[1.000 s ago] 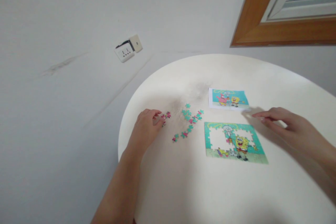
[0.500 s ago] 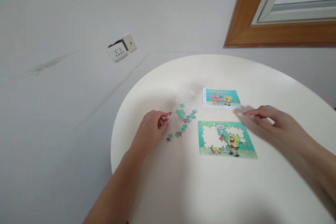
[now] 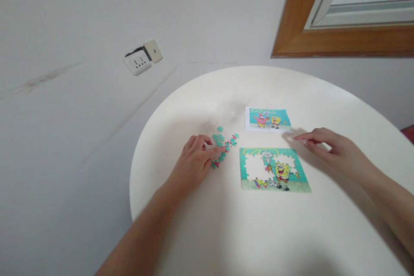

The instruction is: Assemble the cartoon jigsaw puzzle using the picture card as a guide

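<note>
From where I stand, the person's left arm comes up from the bottom edge of the frame, left of centre, slanting up and to the right, and the left hand [image 3: 196,157] is palm down near the middle of the picture. One finger reaches out to the right over the loose puzzle pieces [image 3: 219,138], a small teal and pink scatter on the white table [image 3: 200,233], while other fingers curl in; the hand is partly closed, and I can't tell whether anything is under it or in its grasp. The right forearm enters from the lower right edge and slants up to the left, with the right hand [image 3: 330,144] right of centre, its thumb and forefinger pointing left, their tips close together. Whether something small is pinched there I can't make out. Just to the lower left of those fingertips, right of the frame's centre, lies the partly filled puzzle [image 3: 282,170], flat, with white gaps in its left part and upper right. Above it and apart from it rests a printed picture sheet [image 3: 268,120], near the right fingertips.
</note>
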Demonstrator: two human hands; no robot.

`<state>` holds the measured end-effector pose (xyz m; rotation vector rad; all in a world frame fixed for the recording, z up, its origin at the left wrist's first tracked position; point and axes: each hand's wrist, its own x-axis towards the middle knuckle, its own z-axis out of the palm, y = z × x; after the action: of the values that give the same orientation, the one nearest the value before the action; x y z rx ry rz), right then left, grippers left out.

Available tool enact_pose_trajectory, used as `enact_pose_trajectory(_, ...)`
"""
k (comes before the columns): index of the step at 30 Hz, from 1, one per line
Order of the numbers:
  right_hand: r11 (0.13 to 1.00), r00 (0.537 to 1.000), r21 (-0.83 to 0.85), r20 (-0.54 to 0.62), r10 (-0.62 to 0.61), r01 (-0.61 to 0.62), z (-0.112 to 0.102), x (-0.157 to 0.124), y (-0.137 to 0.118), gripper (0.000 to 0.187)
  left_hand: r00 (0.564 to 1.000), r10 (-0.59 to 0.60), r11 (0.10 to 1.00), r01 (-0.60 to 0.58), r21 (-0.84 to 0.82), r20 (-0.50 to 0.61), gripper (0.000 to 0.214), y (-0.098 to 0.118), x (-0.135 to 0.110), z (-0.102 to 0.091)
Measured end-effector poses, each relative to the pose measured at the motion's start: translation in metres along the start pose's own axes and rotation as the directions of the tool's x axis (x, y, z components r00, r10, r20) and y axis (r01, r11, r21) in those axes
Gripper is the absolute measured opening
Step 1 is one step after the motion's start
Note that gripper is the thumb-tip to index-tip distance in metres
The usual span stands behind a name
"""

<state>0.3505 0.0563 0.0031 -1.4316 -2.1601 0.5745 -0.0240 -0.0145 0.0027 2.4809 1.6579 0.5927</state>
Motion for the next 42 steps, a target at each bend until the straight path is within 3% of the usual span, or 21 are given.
enact_pose_trajectory(6, 1.000, 1.000, -0.006, 0.017, -0.017, 0.017, -0.001, 0.000, -0.002, 0.035, 1.000, -0.014, 0.999, 0.014, -0.031, -0.016, 0.041, 0.000, 0.001, -0.004)
enact_pose_trajectory(18, 1.000, 1.000, 0.018, 0.030, 0.009, -0.009, -0.001, 0.000, -0.005, 0.036, 0.984, -0.097, 0.995, 0.099, 0.003, -0.148, 0.036, -0.008, 0.001, -0.006)
enact_pose_trajectory(27, 1.000, 1.000, 0.011, 0.015, 0.003, -0.003, -0.001, 0.000, -0.006, 0.031, 0.989, -0.089, 0.996, 0.091, 0.014, -0.115, 0.030, -0.002, 0.004, -0.001)
enact_pose_trajectory(32, 1.000, 1.000, 0.017, -0.020, -0.012, 0.012, 0.000, 0.001, -0.006, 0.033, 0.991, -0.086, 0.994, 0.093, 0.058, -0.103, 0.022, 0.007, 0.020, 0.002)
enact_pose_trajectory(37, 0.999, 0.998, 0.026, -0.043, -0.040, 0.041, -0.001, 0.003, -0.007, 0.030, 0.995, -0.095, 0.987, 0.099, 0.126, -0.041, 0.030, 0.012, 0.039, 0.003)
enact_pose_trajectory(42, 0.997, 0.995, 0.009, -0.052, -0.082, 0.083, -0.002, 0.004, -0.008, 0.029, 0.992, -0.127, 0.985, 0.128, 0.118, -0.018, 0.024, 0.013, 0.045, 0.010)
